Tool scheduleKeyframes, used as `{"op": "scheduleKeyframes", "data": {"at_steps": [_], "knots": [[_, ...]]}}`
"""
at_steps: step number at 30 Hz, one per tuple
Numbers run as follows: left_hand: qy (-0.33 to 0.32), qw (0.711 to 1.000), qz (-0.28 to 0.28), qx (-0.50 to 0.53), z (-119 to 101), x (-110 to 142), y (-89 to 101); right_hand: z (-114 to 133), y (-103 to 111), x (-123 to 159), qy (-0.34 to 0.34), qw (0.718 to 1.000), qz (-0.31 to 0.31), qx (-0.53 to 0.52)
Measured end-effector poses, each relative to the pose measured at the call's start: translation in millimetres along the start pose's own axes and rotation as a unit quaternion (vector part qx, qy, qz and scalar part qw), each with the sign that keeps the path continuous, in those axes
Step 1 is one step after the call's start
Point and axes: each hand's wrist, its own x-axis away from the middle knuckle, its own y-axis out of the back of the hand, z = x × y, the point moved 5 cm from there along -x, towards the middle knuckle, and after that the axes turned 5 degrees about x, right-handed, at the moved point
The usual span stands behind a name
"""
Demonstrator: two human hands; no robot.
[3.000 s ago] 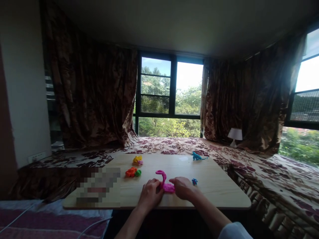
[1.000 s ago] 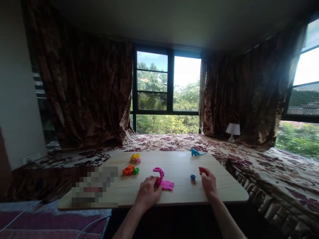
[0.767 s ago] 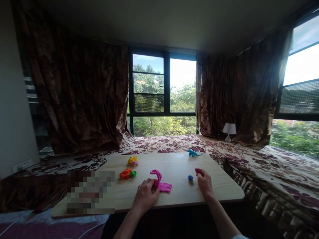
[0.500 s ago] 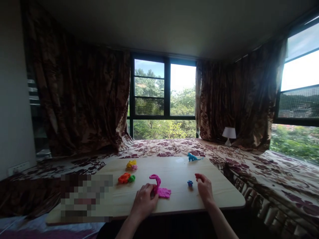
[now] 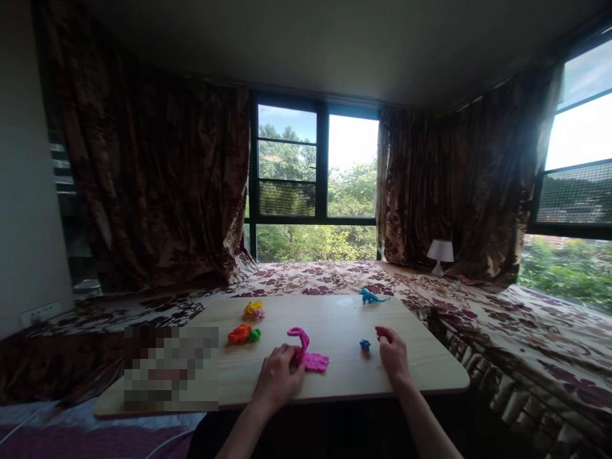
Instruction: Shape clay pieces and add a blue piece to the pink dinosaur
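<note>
A pink clay figure [image 5: 308, 352] with a curved neck rests on the wooden table [image 5: 335, 319], near its front edge. My left hand [image 5: 278, 377] has its fingers curled against the figure's base. My right hand [image 5: 393, 352] hovers over the table to the right, thumb and forefinger pinched on a small red bit of clay. A little blue clay lump [image 5: 364, 345] lies just left of that hand.
Orange and green clay pieces [image 5: 243, 333] and a yellow-pink lump [image 5: 253, 309] lie at the table's left. A blue dinosaur figure [image 5: 371, 296] stands at the far edge. A white lamp [image 5: 440, 254] sits by the curtains. Floral bedding surrounds the table.
My right hand left the pink figure and moved right, pinching a red bit. Over the last second both hands have stayed nearly still; only the view has shifted slightly.
</note>
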Motion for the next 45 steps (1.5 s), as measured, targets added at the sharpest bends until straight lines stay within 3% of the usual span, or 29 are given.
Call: {"op": "scheduleKeyframes", "data": {"at_steps": [9,20,23,29,32,45], "knots": [[0.026,0.999,0.035,-0.017,5,0,-8.7,4,0,0,0.022,0.998,-0.007,0.054],[0.017,0.999,0.028,-0.017,5,1,-6.6,22,-16,13,0.109,0.981,0.126,0.104],[0.009,1.000,0.019,-0.014,5,0,-5.6,41,-25,23,0.131,0.978,0.141,0.075],[-0.007,1.000,0.017,-0.014,6,2,-3.6,101,-72,63,0.204,0.960,0.190,-0.004],[-0.007,1.000,0.021,-0.014,6,3,-3.2,116,-84,77,0.228,0.951,0.206,-0.012],[-0.007,0.999,0.024,-0.022,8,3,-5.5,120,-65,78,0.283,0.940,0.189,0.001]]}}
